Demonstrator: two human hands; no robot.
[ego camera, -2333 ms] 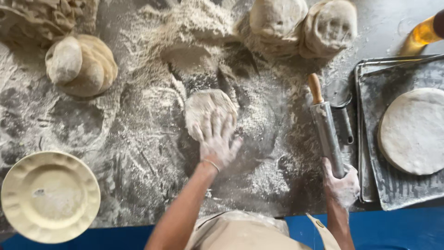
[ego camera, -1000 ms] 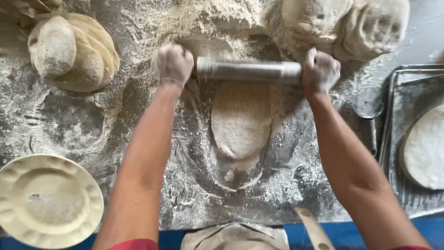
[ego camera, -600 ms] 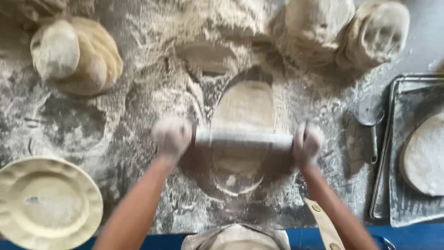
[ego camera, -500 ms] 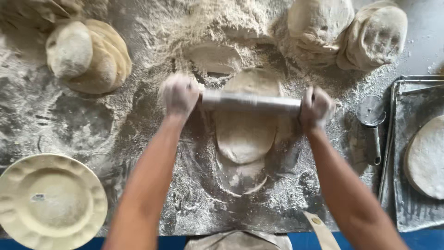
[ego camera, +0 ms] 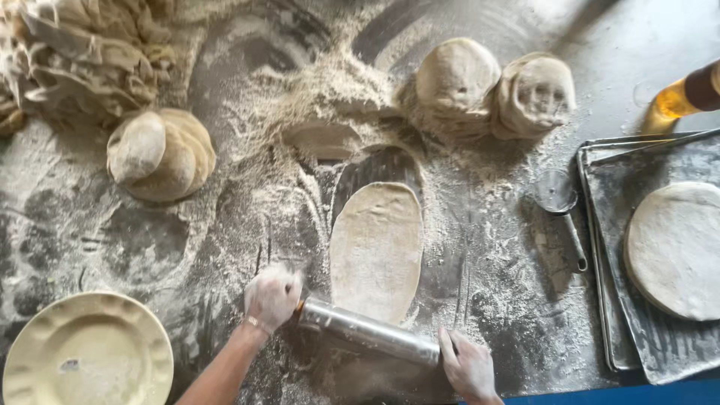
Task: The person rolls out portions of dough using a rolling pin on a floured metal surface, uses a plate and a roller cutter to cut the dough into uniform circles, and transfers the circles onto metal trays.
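Flour covers nearly all of the dark desk (ego camera: pixel 525 315), thick and pale near the middle and thinner toward the edges. At its centre lies a long oval sheet of dough (ego camera: pixel 376 247), flat on the floured surface, its near end just touching a metal rolling pin (ego camera: pixel 369 332). The pin sits at a slant across the near edge of the desk, lower on the right. The left hand (ego camera: pixel 271 298) is closed over the pin's left handle with its fingers curled round it; the right hand (ego camera: pixel 469 367) rests on the right end, fingers laid along the barrel and only loosely bent. Both hands are dusted white. To the far left a stack of small dough rounds (ego camera: pixel 161 152) waits, and two larger dough mounds (ego camera: pixel 495 86) sit at the far side. A scalloped cream plate (ego camera: pixel 86 352) occupies the near left corner. On the right a metal tray (ego camera: pixel 645 330) holds a finished round flatbread (ego camera: pixel 675 251), with a small metal sieve (ego camera: pixel 559 199) just beside the tray and an amber bottle (ego camera: pixel 686 94) beyond it. Rolling well here seems to call for squaring the pin across the oval, pressing evenly with both hands, and turning the sheet so it widens rather than only lengthens.
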